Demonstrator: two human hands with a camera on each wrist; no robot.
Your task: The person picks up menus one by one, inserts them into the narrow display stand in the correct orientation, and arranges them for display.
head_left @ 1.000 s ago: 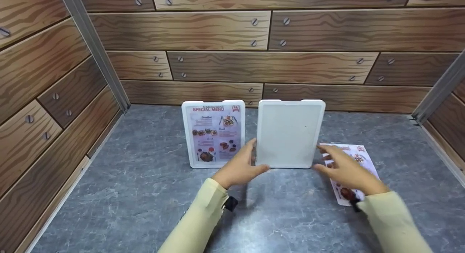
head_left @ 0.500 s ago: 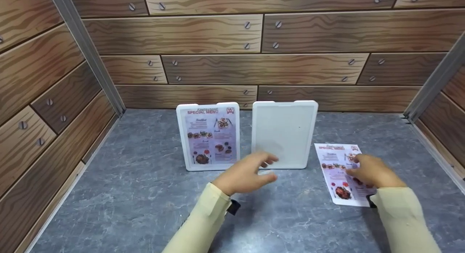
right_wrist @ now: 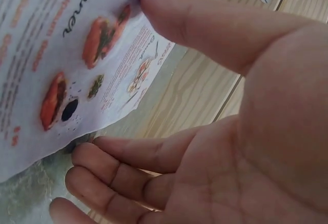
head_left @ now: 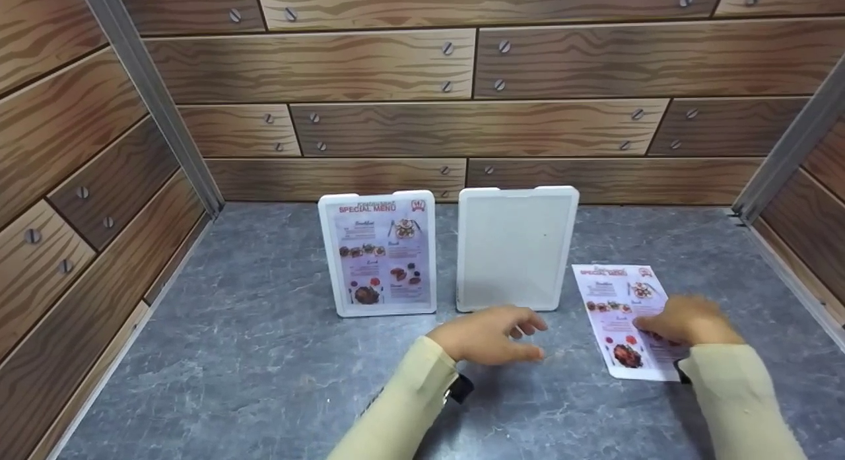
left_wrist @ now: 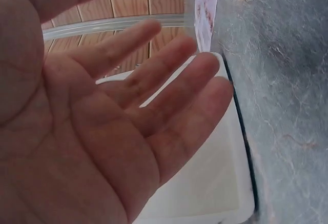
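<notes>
A printed menu sheet lies flat on the table at the right. My right hand is over its right side; in the right wrist view the thumb touches the printed face of the sheet, while the other fingers rest by its edge, not closed on it. My left hand hovers with loosely bent fingers, holding nothing, in front of a blank white display stand. That stand is upright behind the palm in the left wrist view.
A second white stand, upright to the left of the blank one, has a similar menu in it. Wood-print walls enclose the grey marbled table at the back and sides.
My right hand has moved right from the blank stand's edge onto the menu sheet. My left hand has drawn away from between the stands, toward me and right. Both stands remain upright.
</notes>
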